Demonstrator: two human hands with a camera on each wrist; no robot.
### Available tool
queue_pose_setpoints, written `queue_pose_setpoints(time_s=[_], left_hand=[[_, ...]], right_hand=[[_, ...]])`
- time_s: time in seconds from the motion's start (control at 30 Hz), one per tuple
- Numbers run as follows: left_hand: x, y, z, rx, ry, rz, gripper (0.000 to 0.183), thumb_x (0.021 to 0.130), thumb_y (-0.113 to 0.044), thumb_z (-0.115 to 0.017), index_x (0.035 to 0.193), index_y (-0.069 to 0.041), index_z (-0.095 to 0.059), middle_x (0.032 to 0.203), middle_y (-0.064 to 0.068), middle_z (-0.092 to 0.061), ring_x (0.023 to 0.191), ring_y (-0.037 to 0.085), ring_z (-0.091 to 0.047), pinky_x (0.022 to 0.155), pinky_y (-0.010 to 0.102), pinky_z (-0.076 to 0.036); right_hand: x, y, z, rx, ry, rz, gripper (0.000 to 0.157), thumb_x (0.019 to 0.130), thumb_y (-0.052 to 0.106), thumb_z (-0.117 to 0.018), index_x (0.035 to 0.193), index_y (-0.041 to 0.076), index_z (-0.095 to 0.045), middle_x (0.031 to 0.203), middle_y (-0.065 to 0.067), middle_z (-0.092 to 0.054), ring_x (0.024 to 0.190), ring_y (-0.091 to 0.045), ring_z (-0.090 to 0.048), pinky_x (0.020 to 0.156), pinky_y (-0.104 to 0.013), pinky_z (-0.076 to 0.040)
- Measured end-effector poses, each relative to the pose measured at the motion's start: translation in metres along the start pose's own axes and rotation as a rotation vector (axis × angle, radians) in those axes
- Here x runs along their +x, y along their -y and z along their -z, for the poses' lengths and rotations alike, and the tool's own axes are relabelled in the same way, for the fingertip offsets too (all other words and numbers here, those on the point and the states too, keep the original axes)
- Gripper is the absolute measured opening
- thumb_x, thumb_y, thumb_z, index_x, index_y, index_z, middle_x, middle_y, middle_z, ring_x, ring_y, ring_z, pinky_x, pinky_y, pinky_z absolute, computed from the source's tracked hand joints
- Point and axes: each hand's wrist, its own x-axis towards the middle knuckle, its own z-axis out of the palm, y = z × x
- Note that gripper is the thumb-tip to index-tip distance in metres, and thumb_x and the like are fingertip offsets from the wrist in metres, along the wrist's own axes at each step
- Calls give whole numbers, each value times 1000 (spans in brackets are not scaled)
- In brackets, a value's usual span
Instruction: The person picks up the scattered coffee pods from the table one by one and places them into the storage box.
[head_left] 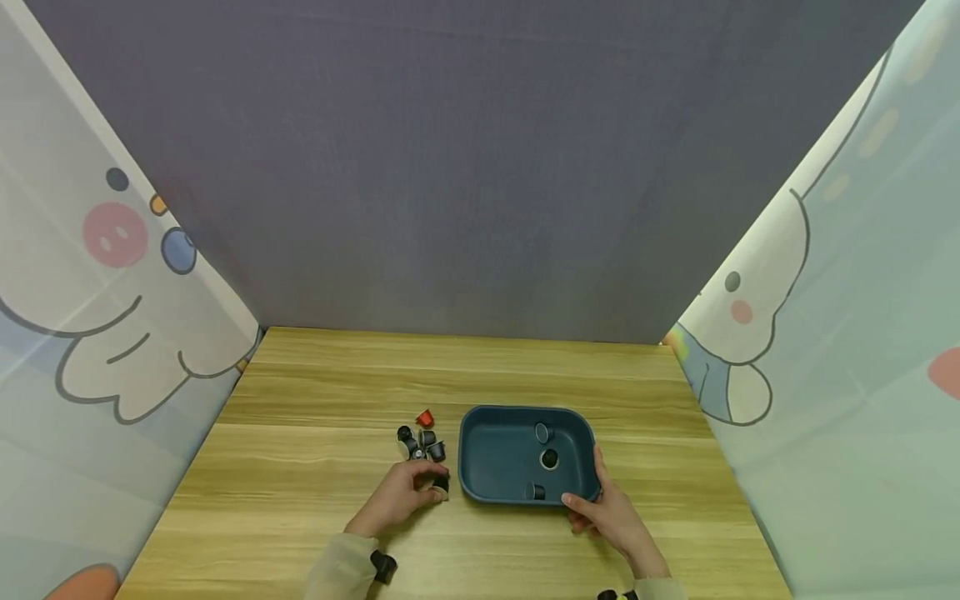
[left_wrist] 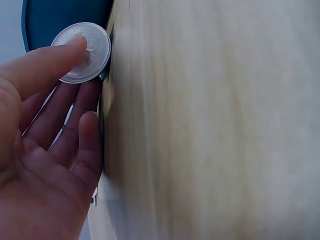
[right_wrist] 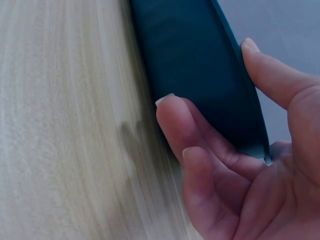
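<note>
Between thumb and fingers my left hand (head_left: 403, 493) pinches a black coffee capsule (head_left: 441, 483), just left of the tray. In the left wrist view the thumb presses on the capsule's silver foil lid (left_wrist: 92, 55). My right hand (head_left: 611, 510) grips the near right corner of a dark teal tray (head_left: 495, 479), its thumb at the rim and fingers curled against the outer wall (right_wrist: 200, 65). Inside the tray lie three dark capsules: one at the back (head_left: 544, 432), one in the middle (head_left: 549, 459) and one near the front wall (head_left: 536, 492).
Several dark capsules (head_left: 428, 438) lie clustered beyond the left hand, with a red capsule (head_left: 425, 418) behind them. Everything sits on a wood-grain table (head_left: 300, 433). A grey panel (head_left: 465, 208) rises at its back edge, and patterned panels (head_left: 90, 333) flank both sides.
</note>
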Motion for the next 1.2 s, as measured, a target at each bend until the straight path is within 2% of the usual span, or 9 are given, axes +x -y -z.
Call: queue_pose_setpoints(time_s=[0.47, 0.8, 1.03, 1.2], left_hand=[[-3, 3, 0, -88, 9, 36, 30, 86, -19, -80, 114, -8, -73, 116, 2, -68, 109, 21, -62, 87, 27, -51], [-2, 4, 0, -114, -27, 1, 27, 85, -17, -81, 109, -7, -74, 110, 3, -69, 99, 13, -63, 81, 26, -52], [-4, 2, 3, -116, -25, -2, 28, 85, -19, -81, 110, -7, -74, 111, 3, -68, 97, 12, -63, 79, 27, -53], [-4, -7, 7, -157, -33, 8, 27, 86, -11, -80, 111, -1, -73, 112, 9, -67, 95, 20, -65, 78, 27, -54]], right_hand=[[0, 1, -1, 19, 19, -6, 108, 94, 28, -72, 159, 24, 15, 76, -18, -71, 66, -34, -71, 51, -36, -48], [1, -1, 1, 13, 15, -12, 108, 94, 30, -72, 159, 26, 15, 76, -17, -71, 66, -33, -71, 52, -36, -48], [0, -1, 1, 21, 18, -9, 108, 94, 29, -72, 159, 25, 15, 77, -18, -71, 67, -35, -71, 52, -36, -48], [-2, 1, 0, 26, 11, -11, 109, 94, 28, -72, 159, 24, 14, 76, -18, -71, 66, -34, -71, 51, -35, -47]])
